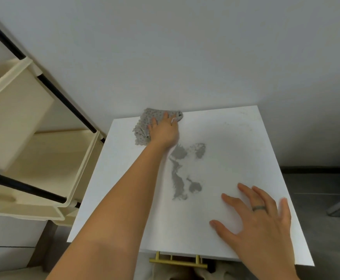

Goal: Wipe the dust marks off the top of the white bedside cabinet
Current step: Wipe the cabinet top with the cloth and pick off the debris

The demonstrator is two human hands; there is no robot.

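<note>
L hand (164, 131) presses grey cloth (144, 126) flat, fingers straight, at far-left corner of cabinet top (235, 138). Dust marks (178, 178) mid-top, streak running near-far, just near-right of cloth; L hand nearer. R hand (266, 219) splayed flat, near-right corner.

grey cloth (144, 126) partly under left hand (164, 131), cream cart (19, 110) cut by left edge, gold handle (177, 264) part-hidden

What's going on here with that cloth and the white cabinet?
A person is wiping the white cabinet top. Their left hand presses a grey cloth at the far left corner, while the right hand rests flat near the front edge. The grey dust marks in the middle are not yet wiped away.
</note>
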